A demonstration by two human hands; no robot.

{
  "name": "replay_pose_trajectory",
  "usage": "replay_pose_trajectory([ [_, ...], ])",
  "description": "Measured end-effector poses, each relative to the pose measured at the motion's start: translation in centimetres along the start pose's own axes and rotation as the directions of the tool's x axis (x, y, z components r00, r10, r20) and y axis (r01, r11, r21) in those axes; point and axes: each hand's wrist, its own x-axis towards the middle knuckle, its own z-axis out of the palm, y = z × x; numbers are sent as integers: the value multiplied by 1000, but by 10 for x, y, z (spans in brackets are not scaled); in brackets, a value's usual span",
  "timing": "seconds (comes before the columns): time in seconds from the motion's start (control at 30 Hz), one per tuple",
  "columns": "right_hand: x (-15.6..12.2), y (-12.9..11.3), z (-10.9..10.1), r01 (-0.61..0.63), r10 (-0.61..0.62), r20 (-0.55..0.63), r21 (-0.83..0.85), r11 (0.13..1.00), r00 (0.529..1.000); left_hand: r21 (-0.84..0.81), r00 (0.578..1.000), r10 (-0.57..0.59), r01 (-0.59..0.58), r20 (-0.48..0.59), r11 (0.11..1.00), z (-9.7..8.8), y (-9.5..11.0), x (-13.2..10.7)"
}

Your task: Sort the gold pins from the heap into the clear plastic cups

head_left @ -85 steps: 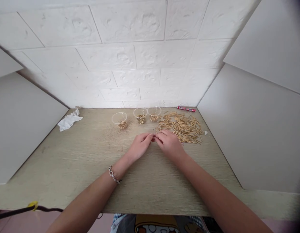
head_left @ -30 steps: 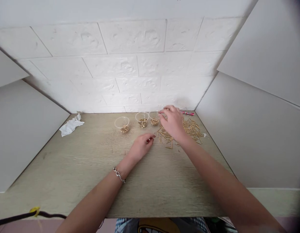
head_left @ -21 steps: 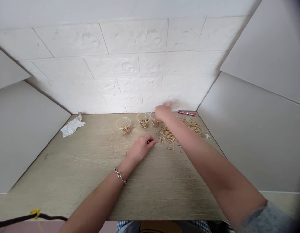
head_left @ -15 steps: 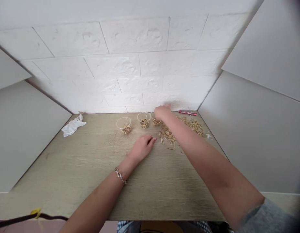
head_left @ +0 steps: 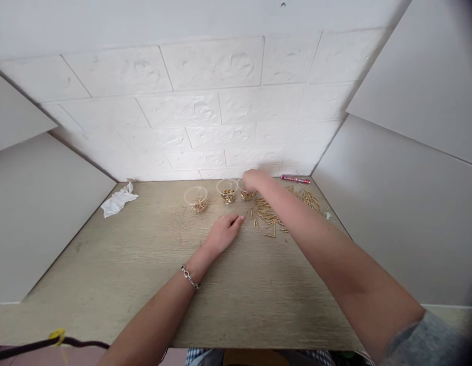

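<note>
My left hand [head_left: 225, 233] rests on the table with thumb and fingers pinched together; whatever lies between them is too small to make out. Over the rightmost clear plastic cup [head_left: 246, 194] reaches my right hand [head_left: 256, 179], its fingers bent down and hidden behind the hand. Small golden pieces lie in that cup. To its left stands a middle clear cup [head_left: 227, 192] with golden pieces, and further left another clear cup [head_left: 198, 198] holding small copper-gold parts. A pile of slim, pointed golden rods [head_left: 264, 211] spreads on the table beneath my right forearm.
A crumpled white tissue [head_left: 119, 201] lies at the back left. Near the wall on the right is a red tube-shaped wrapper [head_left: 295, 179]. White panels [head_left: 396, 203] close in both sides. A dark cable [head_left: 81, 342] with a yellow tie crosses the front left edge.
My right hand has dipped slightly at the rightmost cup, its fingers turning downward out of sight. My left hand keeps its pinch in place. The view has shifted a little.
</note>
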Motion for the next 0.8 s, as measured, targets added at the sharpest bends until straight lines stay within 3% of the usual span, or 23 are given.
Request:
replay_pose_trajectory([
  [0.17, -10, 8, -3, 137, -129, -89, 86, 987, 988, -179, 1000, -7, 5, -11, 984, 1, -5, 4],
  [0.27, -13, 14, -4, 217, -187, -190, 157, 963, 964, -180, 999, -25, 21, -21, 983, 0, -6, 5],
  [0.37, -20, 20, 0, 248, -150, -372, 231, 941, 916, -174, 998, -57, 53, -22, 983, -2, -5, 4],
  [0.47, -41, 26, 10, 265, -39, -524, 363, 893, 851, -272, 996, -82, 73, -20, 959, -3, -1, 3],
  [0.53, -62, 28, 20, 289, 48, -535, 528, 799, 843, -399, 995, -103, 95, 2, 912, -2, 1, 3],
  [0.7, -107, 24, 60, 366, 127, -455, 826, 428, 881, -703, 981, -179, 181, 78, 688, 1, 6, 1],
  [0.8, -117, 17, 80, 345, 159, -417, 873, 346, 895, -842, 974, -181, 212, 138, 496, 3, 10, -3],
])
